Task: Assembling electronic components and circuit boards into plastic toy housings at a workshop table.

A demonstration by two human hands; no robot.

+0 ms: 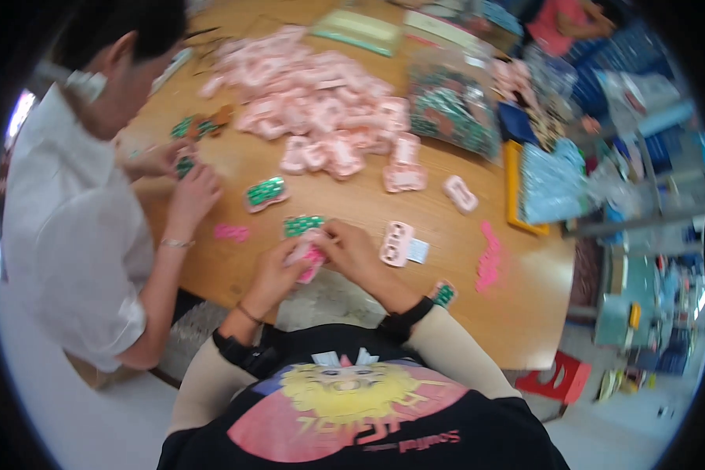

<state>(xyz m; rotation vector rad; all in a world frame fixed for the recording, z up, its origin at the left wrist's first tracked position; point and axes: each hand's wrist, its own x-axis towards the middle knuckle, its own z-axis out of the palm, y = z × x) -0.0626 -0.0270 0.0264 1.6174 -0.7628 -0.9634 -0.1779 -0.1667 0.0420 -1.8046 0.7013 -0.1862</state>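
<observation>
Between my two hands, near the table's front edge, is a small pale pink card [312,272] with bright pink bits on it. My left hand [276,270] grips its left side, fingers curled. My right hand [349,247] pinches its upper right part; the fingertips partly cover it. Just beyond the hands lies a green piece with pale dots [303,225], and a similar green piece on pink backing [265,193] is farther left. To the right of my hands are a pink card with dark oval outlines [397,243] and a small whitish printed slip [418,251].
A large heap of pale pink cards [321,102] covers the table's far middle. Beside it stands a clear bag of green and brown pieces [454,106]. Bright pink strips [489,258] lie at right, near a yellow tray [515,188]. At left, a co-worker's hands [188,176] handle a green piece.
</observation>
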